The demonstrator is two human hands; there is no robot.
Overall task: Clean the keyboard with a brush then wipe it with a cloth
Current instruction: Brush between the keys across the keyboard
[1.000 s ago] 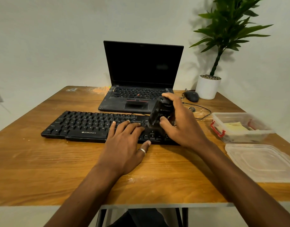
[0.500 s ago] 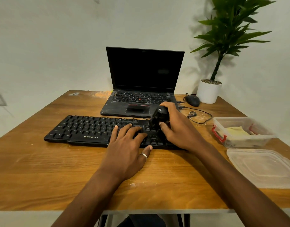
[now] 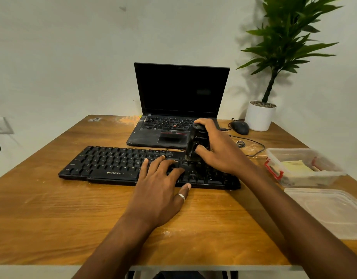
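Note:
A black keyboard point(image 3: 113, 164) lies across the middle of the wooden table point(image 3: 52, 218). My left hand point(image 3: 159, 188) rests flat on its right-of-centre keys, fingers straight, a ring on one finger. My right hand point(image 3: 218, 150) grips a black brush point(image 3: 195, 141) by its body, held upright with its lower end on the keys at the keyboard's right part. The bristles are mostly hidden by my fingers. A yellow cloth point(image 3: 294, 166) lies inside a clear plastic box point(image 3: 322, 176) at the right.
An open black laptop point(image 3: 179, 101) stands behind the keyboard. A black mouse point(image 3: 240, 126) with its cable and a potted plant point(image 3: 260, 115) sit at the back right. The box's clear lid point(image 3: 330, 210) lies at the front right edge.
The brush and my right hand shift slightly over the keyboard's right part. My left hand stays on the keys. The camera view tilts up a little.

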